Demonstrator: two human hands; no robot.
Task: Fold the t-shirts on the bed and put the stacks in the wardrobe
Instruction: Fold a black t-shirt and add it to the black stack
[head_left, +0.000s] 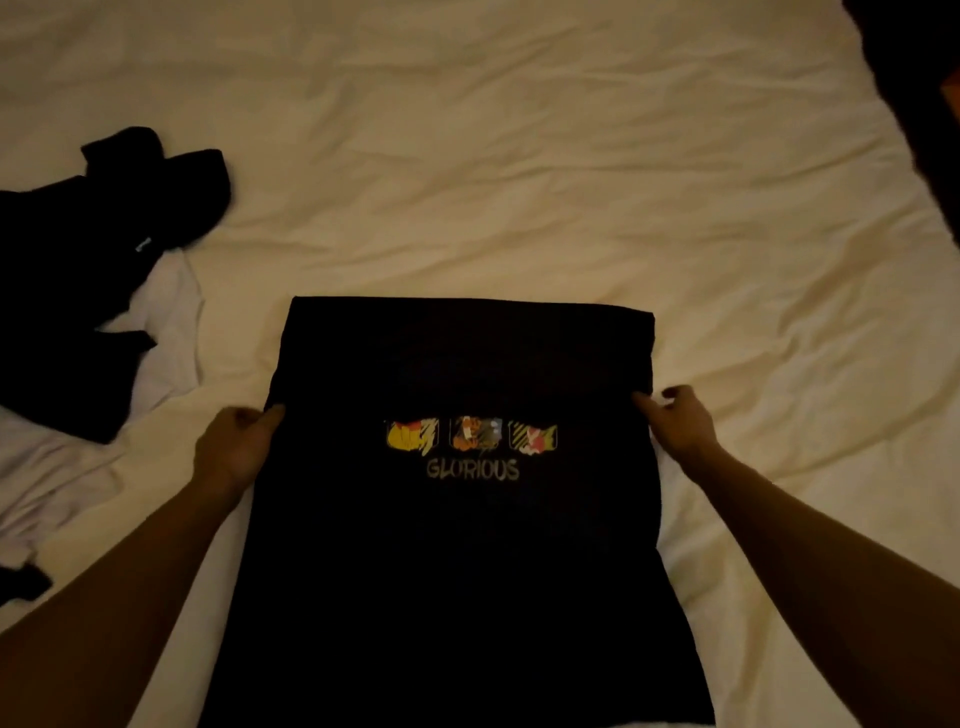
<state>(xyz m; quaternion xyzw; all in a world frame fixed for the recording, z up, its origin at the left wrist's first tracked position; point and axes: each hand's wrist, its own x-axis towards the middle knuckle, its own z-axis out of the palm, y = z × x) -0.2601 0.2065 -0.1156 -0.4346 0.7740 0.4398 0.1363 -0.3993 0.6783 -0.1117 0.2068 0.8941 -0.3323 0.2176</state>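
Note:
A black t-shirt (467, 561) with three small colour pictures and the word GLORIOUS lies flat on the bed in front of me, its sides folded in to a long rectangle. My left hand (234, 447) pinches its left edge about a third of the way down from the far end. At the same height my right hand (678, 421) pinches the right edge. A crumpled black garment (88, 270) lies at the left on top of a white t-shirt (166, 322).
The bed is covered by a wrinkled cream sheet (519, 156) that stretches far ahead and to the right. A dark shape (919, 104) fills the upper right corner. More white cloth (57, 483) and a bit of black cloth (21, 582) lie at the near left.

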